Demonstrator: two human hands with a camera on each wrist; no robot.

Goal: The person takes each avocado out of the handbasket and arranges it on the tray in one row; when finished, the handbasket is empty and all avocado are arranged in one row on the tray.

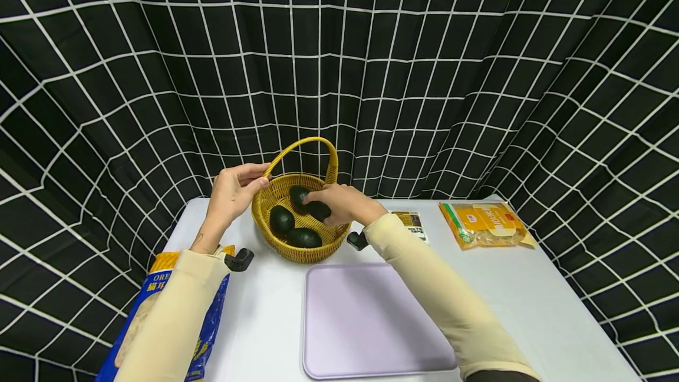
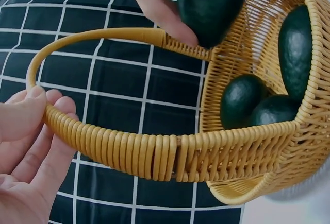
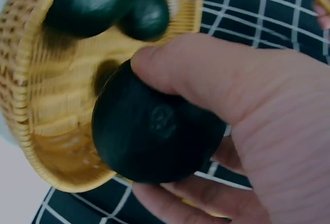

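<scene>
A yellow wicker basket (image 1: 302, 256) with a tall arched handle (image 1: 303, 141) stands at the back of the table. My left hand (image 1: 233, 193) pinches this handle between thumb and fingers on its left side. In my right hand (image 1: 346, 203), a dark green avocado (image 3: 154, 126) is gripped with thumb and fingers around it, over the right part of the basket's opening. Three other avocados lie inside: one at the left (image 1: 282, 220), one in front (image 1: 304, 238), and one farther back (image 1: 299, 196), partly covered by my right hand.
A lilac tray (image 1: 366, 317) lies in front of the basket. At the left, a blue and yellow food bag (image 1: 212, 317) is partly under my left forearm. An orange food package (image 1: 485, 224) lies at the back right, and a small printed packet (image 1: 411, 223) sits behind my right sleeve.
</scene>
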